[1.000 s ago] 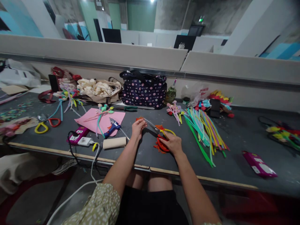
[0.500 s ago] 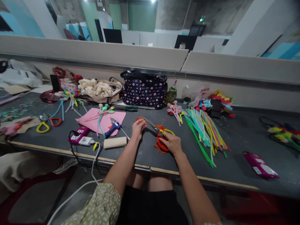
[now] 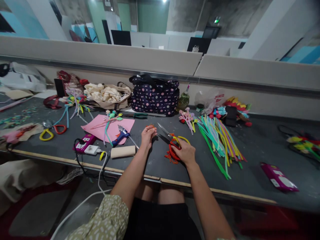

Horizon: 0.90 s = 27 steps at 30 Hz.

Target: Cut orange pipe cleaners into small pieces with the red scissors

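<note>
Pinched between the fingertips of my left hand (image 3: 148, 136) is a small orange piece (image 3: 150, 126), mostly hidden by the fingers. My right hand (image 3: 185, 150) grips scissors (image 3: 171, 136) by their yellow and red handles. The scissor blades are slightly parted and point up and left, a little to the right of my left fingertips. Orange-red fuzzy scraps (image 3: 171, 157) lie on the table under and beside the scissors' handles.
On the dark table (image 3: 155, 166), left, are a cardboard roll (image 3: 123, 152), a blue glue gun (image 3: 122, 134), pink paper (image 3: 100, 125) and a magenta power box (image 3: 85, 143). Colourful pipe cleaners (image 3: 217, 140) lie right. A dotted bag (image 3: 155, 96) stands behind.
The scissors have moved slightly right, away from my left fingertips, and their blades now show clearly. My right hand has shifted a little right; my left hand has barely moved.
</note>
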Motion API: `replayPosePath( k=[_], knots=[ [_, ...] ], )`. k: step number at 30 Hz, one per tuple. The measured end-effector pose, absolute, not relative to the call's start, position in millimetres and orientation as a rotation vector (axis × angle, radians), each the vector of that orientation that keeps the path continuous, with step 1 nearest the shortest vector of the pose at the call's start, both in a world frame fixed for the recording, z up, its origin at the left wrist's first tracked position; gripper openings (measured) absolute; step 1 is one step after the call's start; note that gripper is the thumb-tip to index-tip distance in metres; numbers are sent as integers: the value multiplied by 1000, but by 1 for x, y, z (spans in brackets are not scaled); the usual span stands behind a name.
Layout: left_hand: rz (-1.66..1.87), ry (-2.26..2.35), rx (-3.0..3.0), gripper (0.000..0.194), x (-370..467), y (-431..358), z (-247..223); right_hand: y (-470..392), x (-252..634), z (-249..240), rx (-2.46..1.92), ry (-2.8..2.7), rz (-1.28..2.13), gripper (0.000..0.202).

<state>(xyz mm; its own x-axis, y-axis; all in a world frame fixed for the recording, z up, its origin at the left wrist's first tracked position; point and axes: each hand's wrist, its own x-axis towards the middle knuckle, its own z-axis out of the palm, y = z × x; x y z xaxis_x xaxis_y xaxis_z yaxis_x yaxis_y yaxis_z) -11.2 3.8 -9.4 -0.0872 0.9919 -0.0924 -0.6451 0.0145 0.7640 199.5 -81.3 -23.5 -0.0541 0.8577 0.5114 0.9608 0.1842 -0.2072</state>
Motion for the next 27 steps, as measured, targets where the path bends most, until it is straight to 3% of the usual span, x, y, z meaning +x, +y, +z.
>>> replayPosePath(
  k=[27],
  knots=[
    [1498,704,507,31,-10,6,-9,-83,201,-24,-1623,-2002,-275,53]
  ],
)
